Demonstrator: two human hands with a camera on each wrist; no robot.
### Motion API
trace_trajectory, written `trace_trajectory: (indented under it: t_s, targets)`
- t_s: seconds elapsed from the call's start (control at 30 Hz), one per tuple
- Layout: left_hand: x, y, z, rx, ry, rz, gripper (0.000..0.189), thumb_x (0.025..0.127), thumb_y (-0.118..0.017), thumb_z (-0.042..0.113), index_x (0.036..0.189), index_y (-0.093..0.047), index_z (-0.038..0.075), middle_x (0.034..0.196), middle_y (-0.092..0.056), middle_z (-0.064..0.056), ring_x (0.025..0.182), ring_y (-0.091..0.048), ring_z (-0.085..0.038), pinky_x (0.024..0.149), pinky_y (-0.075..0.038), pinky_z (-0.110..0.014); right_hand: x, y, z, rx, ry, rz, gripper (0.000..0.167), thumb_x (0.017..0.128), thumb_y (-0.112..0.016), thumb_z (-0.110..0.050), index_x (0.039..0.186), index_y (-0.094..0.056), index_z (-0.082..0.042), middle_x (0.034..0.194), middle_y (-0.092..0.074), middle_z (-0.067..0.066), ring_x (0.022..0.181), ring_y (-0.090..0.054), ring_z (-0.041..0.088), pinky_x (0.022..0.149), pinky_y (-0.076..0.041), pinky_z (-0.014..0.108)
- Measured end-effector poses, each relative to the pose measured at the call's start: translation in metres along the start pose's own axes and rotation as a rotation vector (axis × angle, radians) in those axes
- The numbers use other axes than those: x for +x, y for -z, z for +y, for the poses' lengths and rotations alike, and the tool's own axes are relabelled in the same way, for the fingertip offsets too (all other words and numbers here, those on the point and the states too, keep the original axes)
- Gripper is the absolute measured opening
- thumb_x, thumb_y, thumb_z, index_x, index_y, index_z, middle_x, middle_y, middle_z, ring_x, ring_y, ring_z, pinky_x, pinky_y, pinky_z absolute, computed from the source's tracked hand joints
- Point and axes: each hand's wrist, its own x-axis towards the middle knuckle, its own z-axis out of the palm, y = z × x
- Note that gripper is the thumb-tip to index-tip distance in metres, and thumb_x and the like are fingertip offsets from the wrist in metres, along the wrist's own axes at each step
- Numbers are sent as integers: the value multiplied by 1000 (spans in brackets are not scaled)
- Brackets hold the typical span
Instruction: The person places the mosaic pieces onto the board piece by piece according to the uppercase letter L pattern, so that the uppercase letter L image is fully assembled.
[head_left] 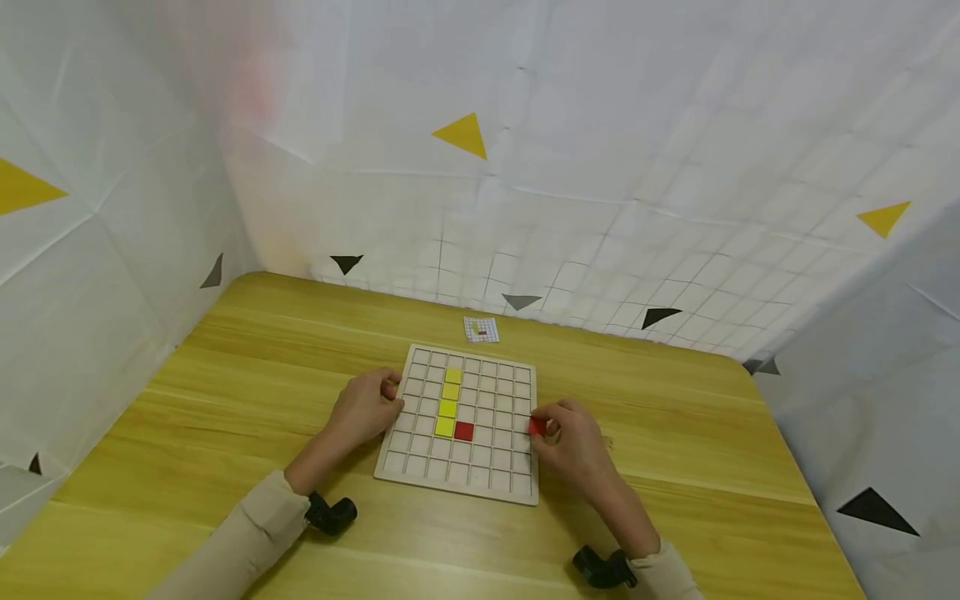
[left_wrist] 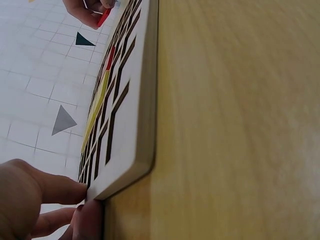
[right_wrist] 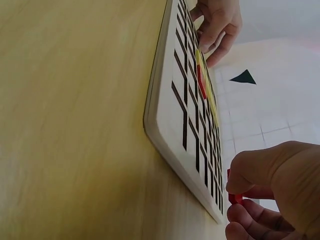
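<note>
A pale wooden grid board (head_left: 495, 487) lies flat on the table. Four square pieces are avoided as a count: several yellow tiles (head_left: 447, 408) form a column in its cells, and one red tile (head_left: 463, 432) sits right of the lowest yellow one. My left hand (head_left: 365, 407) pinches the board's left edge between thumb and fingers, as the left wrist view also shows. At the board's right edge, my right hand (head_left: 576, 442) holds another red tile (right_wrist: 235, 198) between thumb and fingertips. Part of that tile is hidden by the fingers.
Behind the board lies a small printed card (head_left: 481, 329) with a grid and coloured squares. The wooden table (head_left: 262, 400) runs back to white sheeting (head_left: 600, 150) marked with yellow, black and grey triangles. Black devices (head_left: 330, 513) are strapped at both wrists.
</note>
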Motion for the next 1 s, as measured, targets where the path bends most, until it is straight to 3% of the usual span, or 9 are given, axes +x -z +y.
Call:
trace_trajectory:
  t_s: [1.0]
  targets:
    - [1, -1, -2, -5, -2, 4, 35, 87, -70, 11, 121, -67, 4, 91, -65, -3, 79, -58, -20, 68, -47, -36, 13, -30, -34, 36, 62, -81, 25, 75, -80, -1, 99, -74, -6, 91, -58, 0, 75, -56, 15, 64, -49, 24]
